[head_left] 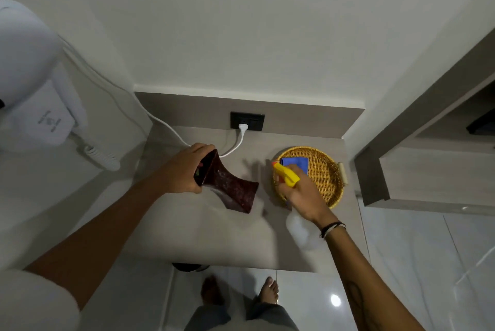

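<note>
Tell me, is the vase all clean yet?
Not yet. Done: the left hand grips the vase, tipped on its side. In hand: the right hand aims the spray bottle at it. Left: wiping, probably, since the blue cloth lies in the basket.

Dim, soft indoor light; wide-angle edge distortion

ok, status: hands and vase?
Left hand grips vase at its mouth, tilted. Right hand grips spray bottle. Wicker basket behind right hand, nothing between bottle and vase.
</note>
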The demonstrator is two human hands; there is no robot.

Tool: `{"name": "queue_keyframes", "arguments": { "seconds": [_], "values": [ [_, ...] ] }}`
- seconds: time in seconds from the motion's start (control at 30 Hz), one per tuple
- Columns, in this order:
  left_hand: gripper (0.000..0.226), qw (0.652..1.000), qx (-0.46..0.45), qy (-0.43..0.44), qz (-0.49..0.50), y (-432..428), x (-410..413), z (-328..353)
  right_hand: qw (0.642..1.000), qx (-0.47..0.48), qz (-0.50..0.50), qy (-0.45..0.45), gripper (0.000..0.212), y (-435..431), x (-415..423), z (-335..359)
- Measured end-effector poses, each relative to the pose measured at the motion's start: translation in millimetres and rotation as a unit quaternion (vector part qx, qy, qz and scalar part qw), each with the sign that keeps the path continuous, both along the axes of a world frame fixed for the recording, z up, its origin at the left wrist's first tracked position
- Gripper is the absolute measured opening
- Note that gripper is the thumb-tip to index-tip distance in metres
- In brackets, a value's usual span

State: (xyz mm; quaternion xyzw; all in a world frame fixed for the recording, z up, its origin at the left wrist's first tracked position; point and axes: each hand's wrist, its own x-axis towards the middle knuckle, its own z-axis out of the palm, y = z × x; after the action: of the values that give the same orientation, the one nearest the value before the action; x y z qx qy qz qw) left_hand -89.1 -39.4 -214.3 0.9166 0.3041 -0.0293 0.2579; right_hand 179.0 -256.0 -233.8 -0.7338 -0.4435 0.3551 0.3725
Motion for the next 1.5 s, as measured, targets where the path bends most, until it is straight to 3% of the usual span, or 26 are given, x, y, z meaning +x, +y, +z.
{"name": "queue_keyframes", "arguments": {
  "seconds": [0.13,0.43,0.6,0.8,0.97,1.03,1.1,1.17,1.23,1.3,1.4,1.5],
  "values": [
    [0.108,0.991,0.078,0.048,-0.096,3.5,15.3,13.6,0.994,0.06,-0.088,-0.02,0.045,-12.4,56.3,4.4],
    [0.106,0.924,0.237,0.177,-0.242,-15.4,50.0,26.0,0.974,0.113,-0.17,-0.093,0.053,-0.2,112.7,-17.2],
    [0.112,0.89,0.296,0.167,-0.304,-17.8,45.4,15.2,0.956,0.103,-0.245,-0.125,0.047,5.4,109.6,-34.4],
    [0.138,0.915,0.226,0.188,-0.277,-16.3,35.7,11.4,0.949,0.07,-0.285,-0.12,0.05,1.4,98.3,-49.7],
    [0.125,0.976,0.134,0.116,-0.126,-29.7,32.5,11.6,0.94,0.065,-0.316,-0.111,0.068,-1.8,100.5,-47.8],
    [0.12,0.987,0.121,0.084,-0.071,-35.1,34.1,10.6,0.92,0.098,-0.326,-0.193,0.074,-5.1,95.3,-42.0],
    [0.116,0.99,0.118,0.067,-0.042,-37.6,35.8,7.9,0.9,0.161,-0.283,-0.291,0.065,-4.8,82.1,-38.4],
    [0.115,0.991,0.113,0.06,-0.032,-38.1,36.8,4.5,0.903,0.172,-0.178,-0.352,0.053,1.3,64.5,-43.7],
    [0.116,0.993,0.102,0.056,-0.025,-37.7,37.9,2.8,0.915,0.096,-0.048,-0.39,0.052,10.4,48.3,-57.3],
    [0.116,0.994,0.095,0.056,-0.019,-37.1,38.1,0.8,0.927,-0.031,0.047,-0.37,0.064,18.0,37.8,-70.8],
    [0.116,0.993,0.099,0.058,-0.021,-35.6,38.5,-2.3,0.906,-0.178,0.105,-0.369,0.071,23.2,37.2,-89.8],
    [0.117,0.994,0.096,0.052,-0.015,-36.4,41.0,-5.3,0.894,-0.232,0.1,-0.369,0.069,27.1,40.0,-101.6]
  ]
}}
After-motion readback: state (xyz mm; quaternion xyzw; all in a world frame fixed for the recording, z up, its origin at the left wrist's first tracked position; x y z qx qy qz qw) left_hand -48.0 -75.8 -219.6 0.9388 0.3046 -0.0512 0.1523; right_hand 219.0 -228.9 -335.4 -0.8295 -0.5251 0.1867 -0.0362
